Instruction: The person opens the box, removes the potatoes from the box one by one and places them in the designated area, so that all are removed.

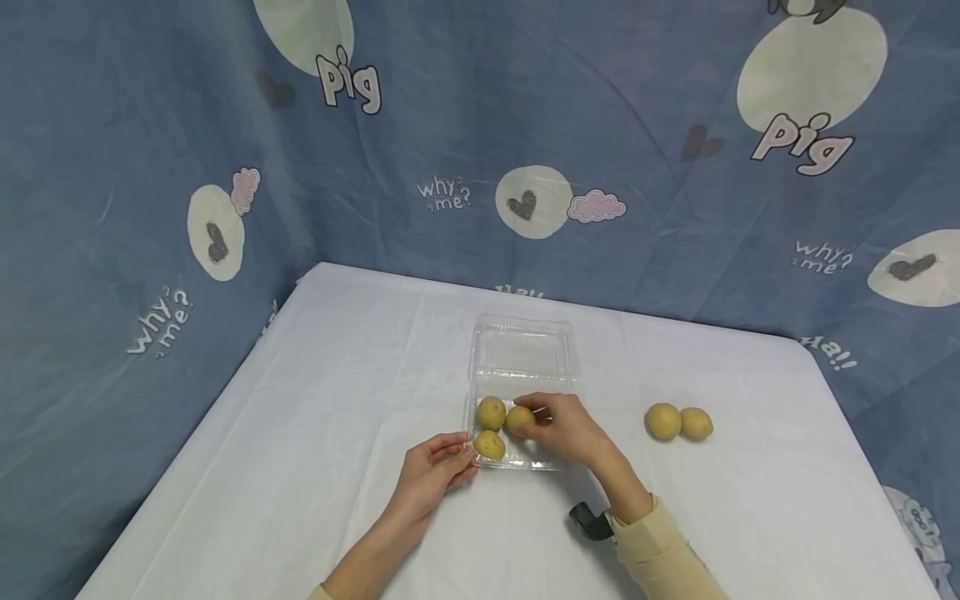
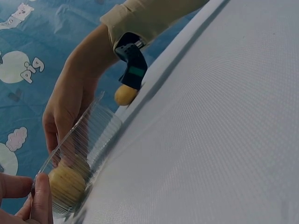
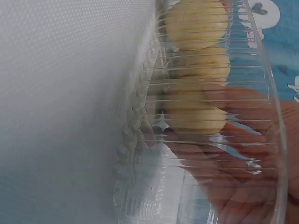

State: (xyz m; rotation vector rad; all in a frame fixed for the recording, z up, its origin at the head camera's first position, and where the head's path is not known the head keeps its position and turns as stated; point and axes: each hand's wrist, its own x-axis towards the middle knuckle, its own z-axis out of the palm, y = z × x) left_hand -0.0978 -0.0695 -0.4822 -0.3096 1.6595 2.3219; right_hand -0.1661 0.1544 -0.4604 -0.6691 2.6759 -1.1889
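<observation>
A clear plastic clamshell box (image 1: 525,459) lies on the white table, its lid (image 1: 523,348) folded back. Two small yellow potatoes sit in its left side, one behind (image 1: 491,412) and one in front (image 1: 490,446). My right hand (image 1: 564,427) reaches in from the right and pinches a third potato (image 1: 517,421) beside them, fingers and thumb around it. Through the ribbed wall in the right wrist view, this potato (image 3: 196,116) shows low in the box. At the front left corner, my left hand (image 2: 41,198) pinches the box's rim between thumb and fingers.
Two more potatoes, a larger one (image 1: 663,422) and a smaller one (image 1: 697,424), lie side by side on the table right of the box. A black wrist mount (image 1: 591,522) sticks out from the right sleeve. Blue printed cloth (image 1: 637,258) hangs behind the table.
</observation>
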